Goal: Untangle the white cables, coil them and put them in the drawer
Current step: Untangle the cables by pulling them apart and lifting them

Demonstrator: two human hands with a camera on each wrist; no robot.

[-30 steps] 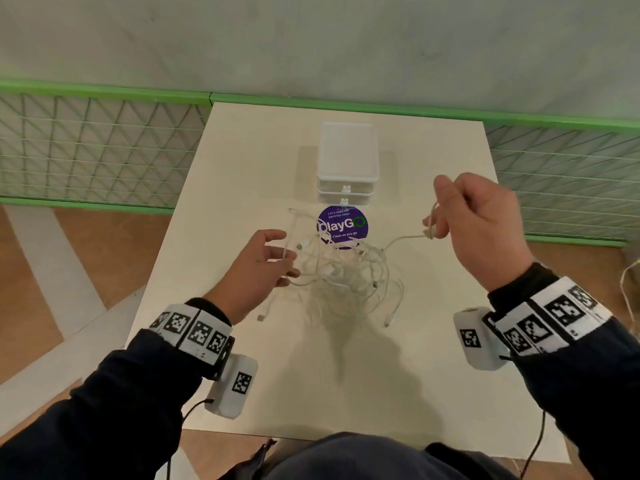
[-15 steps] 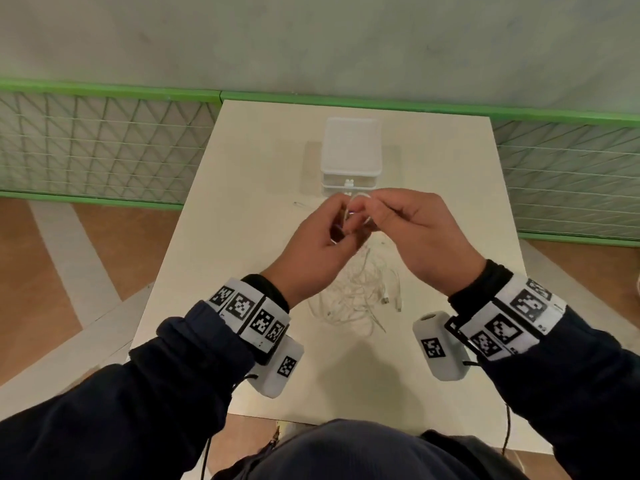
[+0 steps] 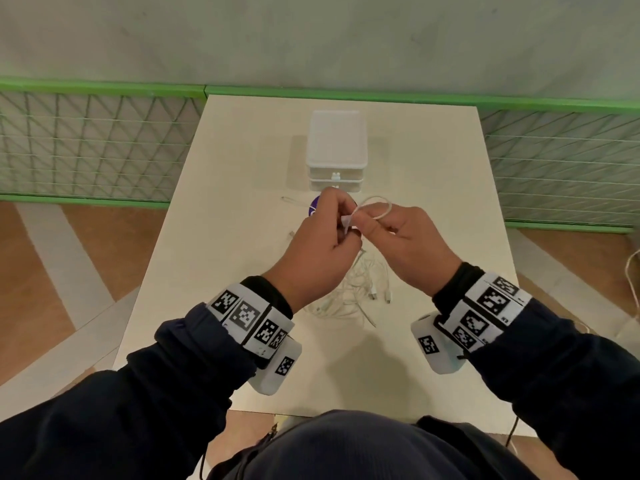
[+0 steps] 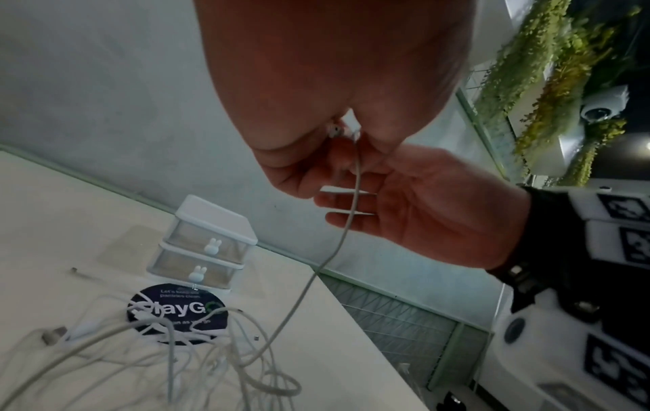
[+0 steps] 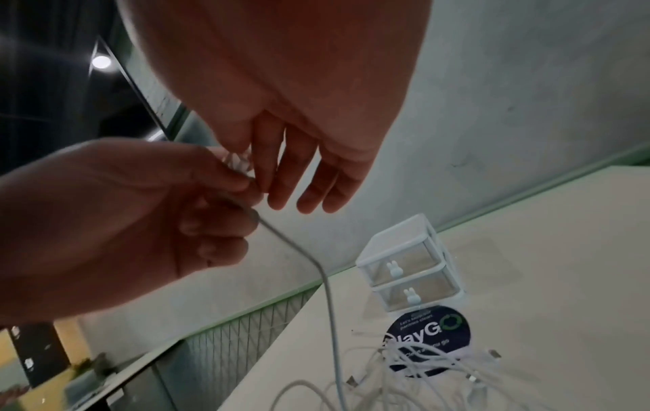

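Observation:
Both hands meet above the table in the head view. My left hand pinches the end of one white cable, and its curled fingers wrap the strand. My right hand pinches the same cable, which arches in a small loop over the knuckles. From the pinch the cable hangs down into the tangle of white cables lying on the table. The white two-drawer unit stands behind, both drawers shut.
A round purple sticker lies in front of the drawer unit under some strands. One loose cable end rests left of it. The table is edged by green mesh fencing behind and on both sides.
The hands, apart a second ago with the right one holding the cable out to the side, have come together. A small loop now stands above them.

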